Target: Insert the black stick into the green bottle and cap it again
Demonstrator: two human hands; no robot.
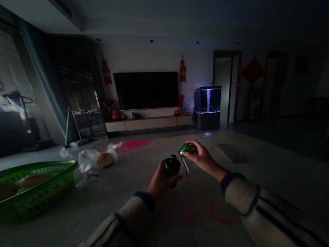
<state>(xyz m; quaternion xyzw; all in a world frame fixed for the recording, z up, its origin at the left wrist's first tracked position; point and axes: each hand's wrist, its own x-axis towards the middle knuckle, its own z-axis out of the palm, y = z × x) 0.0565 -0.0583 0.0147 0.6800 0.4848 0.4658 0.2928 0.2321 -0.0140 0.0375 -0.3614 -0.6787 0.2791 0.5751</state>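
Observation:
My left hand (160, 183) is wrapped round a small dark green bottle (171, 167), held upright above the table with its neck uncovered. Just up and to the right, my right hand (199, 156) pinches a shiny green cap (185, 148), tilted and apart from the bottle. Below the cap hang a thin dark strip and a pale narrow piece (185, 165); in this dim light I cannot tell how they are attached. The bottle's lower part is mostly covered by my left fingers.
A green plastic basket (59, 180) with round items stands at the left. Near it lie a clear plastic bag (86, 159) and a brown round item (105, 159). A flat phone-like object (232, 152) lies on the table (195, 202) at the right. Beyond are a TV and a lit aquarium (208, 101).

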